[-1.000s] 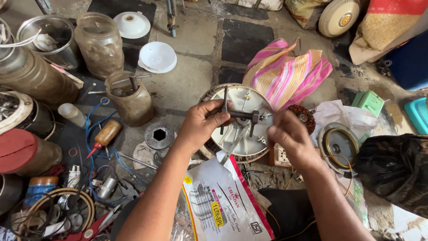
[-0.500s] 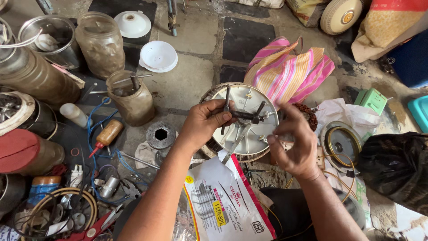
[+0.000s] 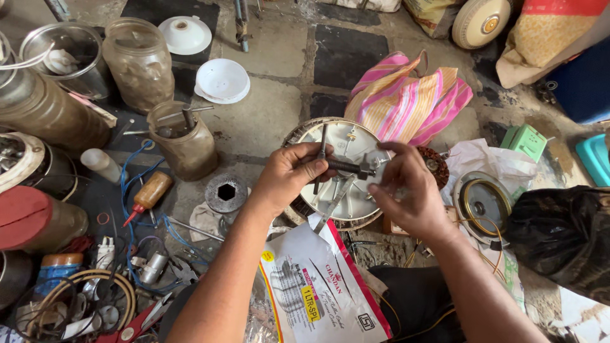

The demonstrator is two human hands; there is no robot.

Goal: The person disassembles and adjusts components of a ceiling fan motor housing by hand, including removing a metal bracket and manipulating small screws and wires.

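Observation:
My left hand (image 3: 293, 173) grips a dark metal puller tool (image 3: 343, 166) by its threaded screw, its thin arms hanging down over a round white fan motor cover (image 3: 356, 152) on the floor. My right hand (image 3: 406, 190) pinches the tool's other end, fingers curled around the bolt head. Both hands hold the tool a little above the cover. A brown copper-wound motor part (image 3: 437, 166) shows just behind my right hand.
Dusty jars (image 3: 138, 60) and a tin of tools (image 3: 184, 141) stand at left, with an orange oil bottle (image 3: 150, 194) and wires. A pink striped bag (image 3: 406, 101) lies behind, a printed plastic pouch (image 3: 318, 286) in front, a round metal housing (image 3: 484, 202) and black bag (image 3: 559, 241) at right.
My right hand has come up from the lower right onto the tool's end and turned over it. My left hand has kept its grip in the same place.

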